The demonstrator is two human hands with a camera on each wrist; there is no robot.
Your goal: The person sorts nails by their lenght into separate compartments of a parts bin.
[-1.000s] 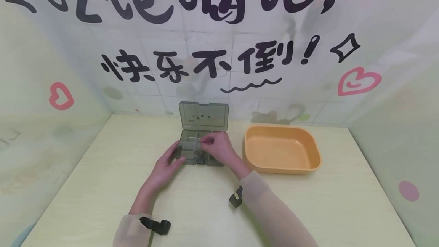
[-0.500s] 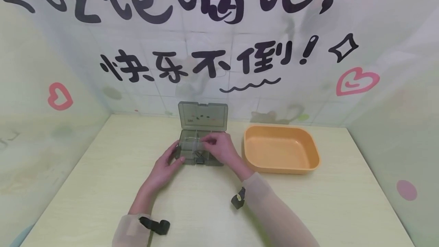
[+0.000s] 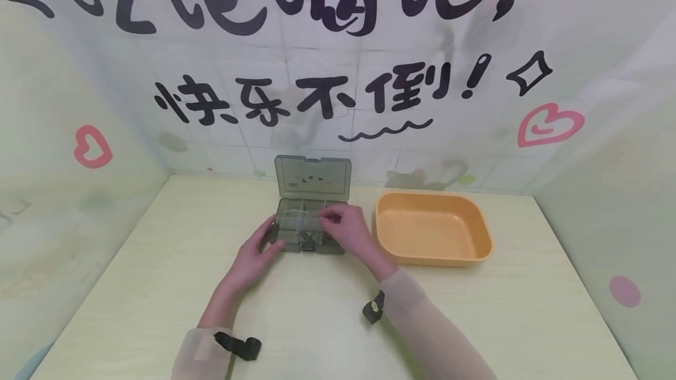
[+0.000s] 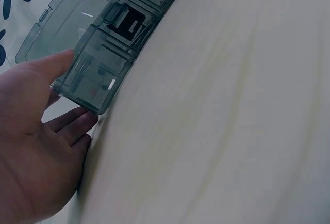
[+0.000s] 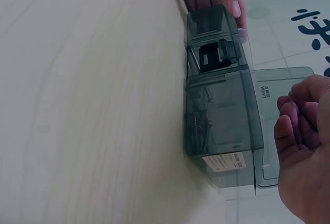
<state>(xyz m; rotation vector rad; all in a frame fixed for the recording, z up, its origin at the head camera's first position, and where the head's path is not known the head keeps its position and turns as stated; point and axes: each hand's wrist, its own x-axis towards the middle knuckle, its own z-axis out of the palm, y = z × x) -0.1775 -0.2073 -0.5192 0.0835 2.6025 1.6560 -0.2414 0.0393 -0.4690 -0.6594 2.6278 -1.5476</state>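
Observation:
A smoky translucent compartment box (image 3: pixel 287 238) stands on the table with its lid (image 3: pixel 313 178) raised at the back. My left hand (image 3: pixel 254 263) grips its left end; the left wrist view shows the thumb (image 4: pixel 59 65) at the upper edge and the other fingers lower on that end. Above the box's right half, my right hand (image 3: pixel 345 227) has thumb and forefinger pinched together. Nothing can be made out between those fingertips, and a very small thing could be hidden there. Several dark screws (image 5: pixel 200 131) lie inside the right end, behind the wall. A black latch (image 5: pixel 214 56) sits mid-front.
An orange rectangular tray (image 3: pixel 433 261) stands just right of the box, close to my right forearm. Behind the box rises a printed wall (image 3: pixel 317 133), with further walls at left and right. Each wrist carries a small black camera (image 3: pixel 239 346).
My right hand has shifted a little to the right over the box, its fingertips still pinched. The left hand and the box stay in place.

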